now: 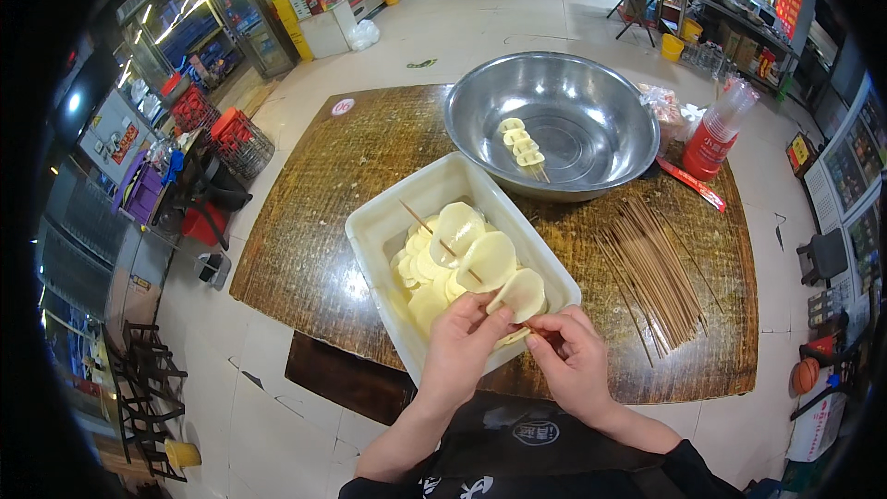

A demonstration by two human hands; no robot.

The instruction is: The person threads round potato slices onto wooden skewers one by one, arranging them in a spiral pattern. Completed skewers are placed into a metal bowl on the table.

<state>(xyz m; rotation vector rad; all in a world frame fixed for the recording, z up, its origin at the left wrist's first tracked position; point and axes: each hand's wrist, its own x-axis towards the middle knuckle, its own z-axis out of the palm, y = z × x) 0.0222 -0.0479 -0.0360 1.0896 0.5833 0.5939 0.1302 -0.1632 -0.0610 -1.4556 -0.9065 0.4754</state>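
Over a white plastic tub (380, 277), my left hand (461, 343) pinches the lowest of several thin pale slices, likely potato (521, 294). A wooden skewer (416, 215) runs through these slices, its far tip sticking out at the upper left. The near end of that skewer is pinched in the fingertips of my right hand (572, 353). Beneath lie many loose pale slices (424, 265) in the tub. Beyond it stands a wide stainless steel basin (582, 135), with threaded skewers of folded slices (521, 142) lying inside.
Many bare wooden skewers (651, 277) lie on the worn wooden table (312, 222) right of the tub. Behind them are a red-and-clear stack of plastic cups (717, 132), a red packet (691, 184) and a plastic bag (662, 107). A dark bench (346, 378) sits below the table's front left edge.
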